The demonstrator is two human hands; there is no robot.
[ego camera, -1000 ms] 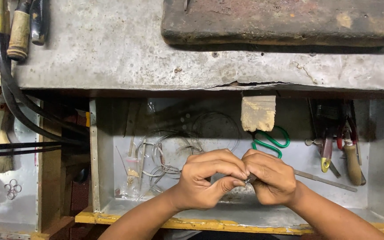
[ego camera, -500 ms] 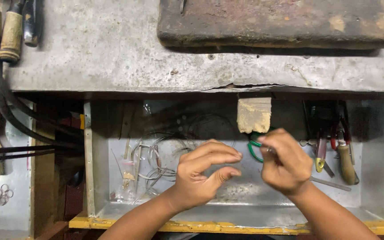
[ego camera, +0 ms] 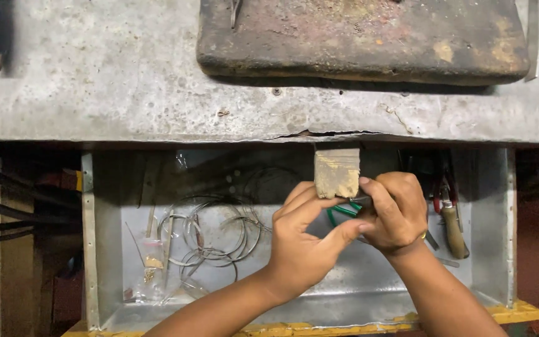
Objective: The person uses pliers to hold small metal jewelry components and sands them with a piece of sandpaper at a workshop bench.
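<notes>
Over the open metal drawer (ego camera: 488, 249) under the worn grey bench top (ego camera: 126, 81), the left hand (ego camera: 304, 246) and right hand (ego camera: 394, 212) meet just below a small tan block (ego camera: 337, 173) fixed at the bench edge. The right hand's fingers are curled shut around green-handled pliers (ego camera: 338, 212), whose handles poke out between the two hands, while the left hand's fingers are bent loosely with the thumb touching the right hand; what they pinch cannot be told. Thin wire rings (ego camera: 213, 234) lie on the drawer floor to the left, and red-handled tools (ego camera: 447, 206) rest at the right
</notes>
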